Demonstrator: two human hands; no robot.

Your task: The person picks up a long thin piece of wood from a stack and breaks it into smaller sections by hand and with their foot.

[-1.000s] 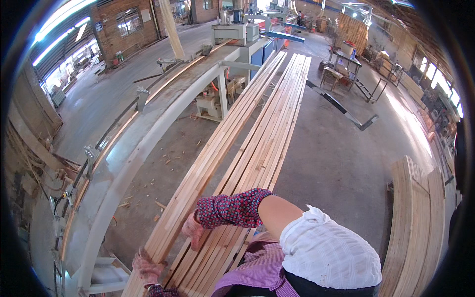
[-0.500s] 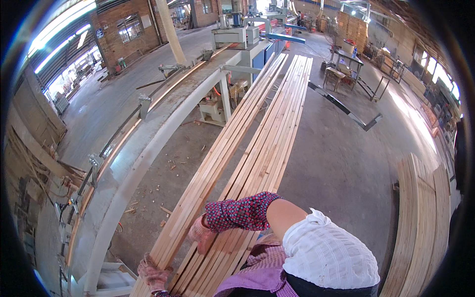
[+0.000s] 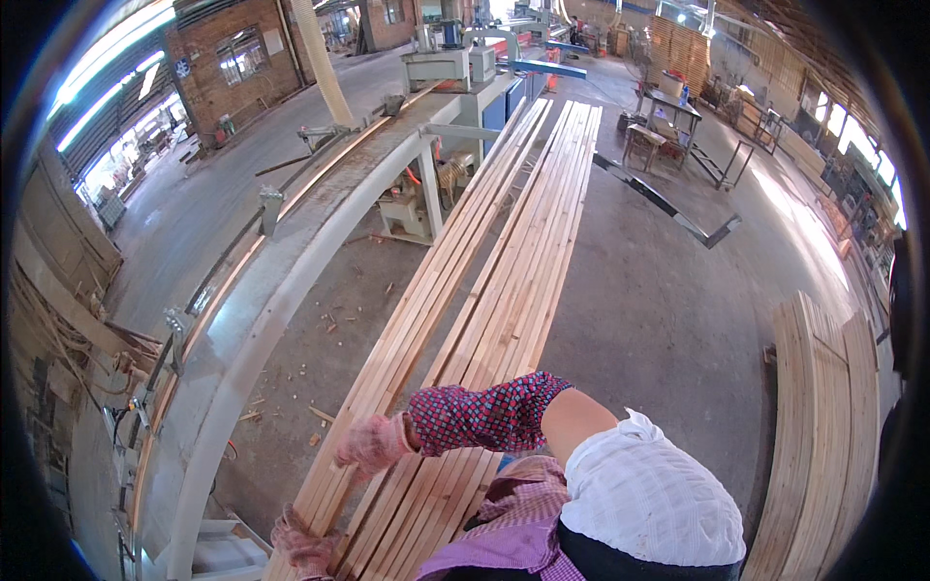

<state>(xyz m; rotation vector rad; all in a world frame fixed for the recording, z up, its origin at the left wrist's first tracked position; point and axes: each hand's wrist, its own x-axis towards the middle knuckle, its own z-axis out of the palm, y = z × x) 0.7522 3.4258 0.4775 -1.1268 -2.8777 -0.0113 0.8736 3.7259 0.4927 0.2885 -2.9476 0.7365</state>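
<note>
Two long bundles of pale wooden strips run away from me, a left bundle and a wider right bundle, with a narrow gap between them. My left hand, in a pinkish work glove, is curled over the near end of the left bundle. Farther up, my right hand, gloved alike, lies across the same bundle with its fingers apart, slightly blurred. A patterned sleeve cover wraps my right forearm, which crosses above the right bundle.
A long machine bed with a thin strip along it stands to the left, leading to a machine head. More stacked boards lie at the right. A dark metal bar and a small table stand beyond.
My right hand has moved left, from beside the gap between the bundles onto the left bundle. My left hand stays near the same spot. The view has shifted slightly.
</note>
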